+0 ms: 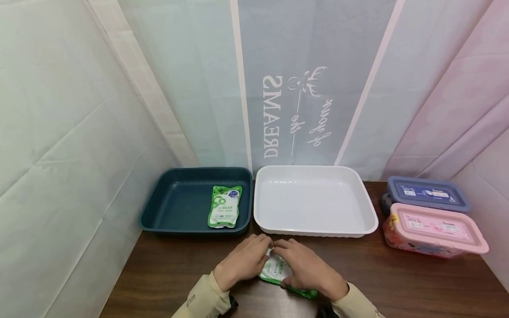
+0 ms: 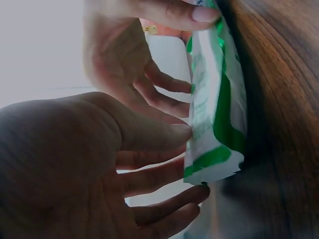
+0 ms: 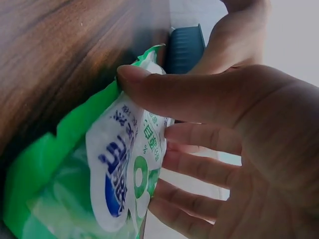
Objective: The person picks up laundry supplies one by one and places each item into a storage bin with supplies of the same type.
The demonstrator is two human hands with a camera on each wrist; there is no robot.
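Observation:
A green-and-white detergent pouch [image 1: 276,267] lies slantwise on the brown table in front of the trays, partly covered by both hands. My left hand [image 1: 246,257] holds its left end, the thumb on the near face and the fingers round the far side in the left wrist view. Across the pouch's width my right hand [image 1: 308,267] grips it, with the thumb [image 3: 134,74] at the green edge and the fingers along the opposite side. Blue and green print faces the right wrist camera.
A dark teal tray [image 1: 179,201] stands at the back left, with a similar pouch [image 1: 224,207] lying in its right part. Beside it is a white tray [image 1: 310,205]. Farther right sit a pink-lidded box [image 1: 437,227] and a blue-lidded box [image 1: 429,194]. Fabric hangs behind.

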